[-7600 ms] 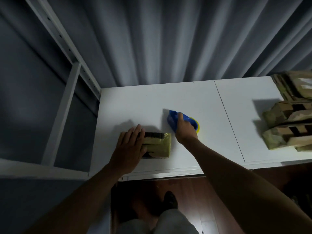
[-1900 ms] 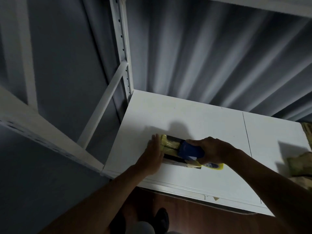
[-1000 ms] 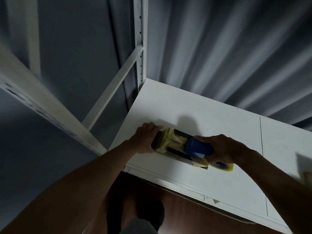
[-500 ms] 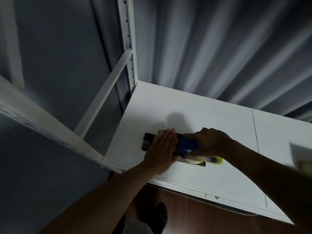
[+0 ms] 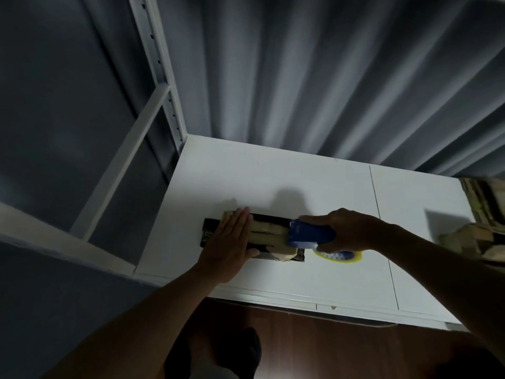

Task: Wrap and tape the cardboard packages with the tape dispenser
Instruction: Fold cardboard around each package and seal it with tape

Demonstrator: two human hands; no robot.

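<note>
A flat cardboard package [image 5: 269, 234], dark with yellowish tape bands, lies on the white table [image 5: 273, 181] near its front left. My left hand [image 5: 231, 243] presses flat on the package's left half, fingers straight. My right hand [image 5: 348, 232] grips the blue tape dispenser [image 5: 310, 236], whose front end sits on the package's right part. Its yellow tape roll [image 5: 338, 257] shows under my right hand.
Several more taped cardboard packages [image 5: 483, 214] are stacked at the table's right edge. A white metal shelf frame [image 5: 157, 86] rises at the back left corner. Grey curtains hang behind. Dark wooden floor and my foot [image 5: 240, 348] lie below the table's front edge.
My left hand slid a little left along the package and still presses flat on it. The dispenser has moved rightward along the package top. The view shifted, bringing the stacked packages back in at the right.
</note>
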